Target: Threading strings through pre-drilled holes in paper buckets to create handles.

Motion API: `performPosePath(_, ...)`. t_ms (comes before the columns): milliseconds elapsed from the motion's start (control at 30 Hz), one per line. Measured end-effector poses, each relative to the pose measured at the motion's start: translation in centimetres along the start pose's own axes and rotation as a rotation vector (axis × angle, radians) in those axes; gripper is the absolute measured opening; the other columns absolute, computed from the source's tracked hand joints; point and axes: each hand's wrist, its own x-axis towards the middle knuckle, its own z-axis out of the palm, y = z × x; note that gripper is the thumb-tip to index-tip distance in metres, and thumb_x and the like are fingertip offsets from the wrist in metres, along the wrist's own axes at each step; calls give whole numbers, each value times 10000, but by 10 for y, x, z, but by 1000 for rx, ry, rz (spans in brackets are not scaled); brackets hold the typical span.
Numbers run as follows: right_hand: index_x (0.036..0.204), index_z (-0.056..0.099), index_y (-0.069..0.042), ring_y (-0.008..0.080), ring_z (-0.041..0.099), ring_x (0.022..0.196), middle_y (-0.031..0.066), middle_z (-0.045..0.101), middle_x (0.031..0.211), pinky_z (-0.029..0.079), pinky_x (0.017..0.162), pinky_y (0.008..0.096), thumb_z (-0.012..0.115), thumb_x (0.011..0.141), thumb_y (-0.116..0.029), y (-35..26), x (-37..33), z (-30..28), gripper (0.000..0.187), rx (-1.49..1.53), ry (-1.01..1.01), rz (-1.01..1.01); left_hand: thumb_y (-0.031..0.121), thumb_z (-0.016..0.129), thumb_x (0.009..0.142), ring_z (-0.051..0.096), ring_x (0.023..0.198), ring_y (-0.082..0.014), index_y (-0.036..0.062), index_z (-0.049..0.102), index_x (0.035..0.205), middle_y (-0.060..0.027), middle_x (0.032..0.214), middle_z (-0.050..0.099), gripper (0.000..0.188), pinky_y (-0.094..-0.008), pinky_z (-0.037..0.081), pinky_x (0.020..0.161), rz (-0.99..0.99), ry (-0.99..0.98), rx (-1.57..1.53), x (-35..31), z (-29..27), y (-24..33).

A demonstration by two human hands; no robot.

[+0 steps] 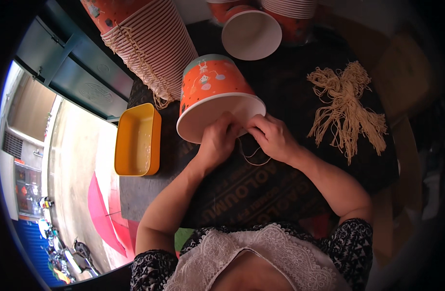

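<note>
An orange paper bucket (215, 80) with a printed pattern and a white rim lies tilted on its side, its mouth toward me. My left hand (216, 140) is closed at the near part of the mouth, its fingertips partly inside and hidden by the knuckles. Beside it, thumb and fingers of my right hand (272, 138) pinch together at the rim's right side. From between the two hands a thin beige string (249, 159) hangs in a loose loop below the rim. Both hands appear to grip this string, though the exact pinch points are hard to see.
Nested paper buckets (152, 48) rise at the back left, with strings hanging down them. More buckets (251, 36) stand at the back. A yellow plastic tub (137, 140) sits at left, a bundle of beige strings (348, 109) at right, on the dark table (280, 194).
</note>
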Motion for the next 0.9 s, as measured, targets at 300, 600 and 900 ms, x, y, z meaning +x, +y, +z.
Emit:
performPosePath(300, 883, 566, -19, 347, 612, 744, 148, 589, 851, 509, 645, 404, 634, 816, -1, -4, -4, -7, 97, -98, -109, -112, 32, 618, 823, 639, 753, -385, 7, 570, 880, -196, 776, 620, 79, -405, 506, 654, -42, 57, -21, 1, 2, 1)
performPosePath(600, 829, 534, 21, 298, 585, 701, 141, 532, 821, 529, 633, 366, 564, 785, 15, -3, -4, -5, 54, -334, -95, -310, 65, 638, 838, 605, 680, -203, -6, 591, 870, -124, 727, 610, 91, -334, 491, 632, -72, 97, 29, 2, 2, -3)
performPosePath(900, 764, 522, -1, 257, 561, 776, 150, 527, 967, 518, 631, 333, 577, 715, -8, -23, -4, -5, 73, -616, -54, -504, 60, 641, 793, 636, 672, -274, -9, 589, 827, -166, 728, 620, 93, -360, 499, 616, -63, 105, 98, 4, 7, -5)
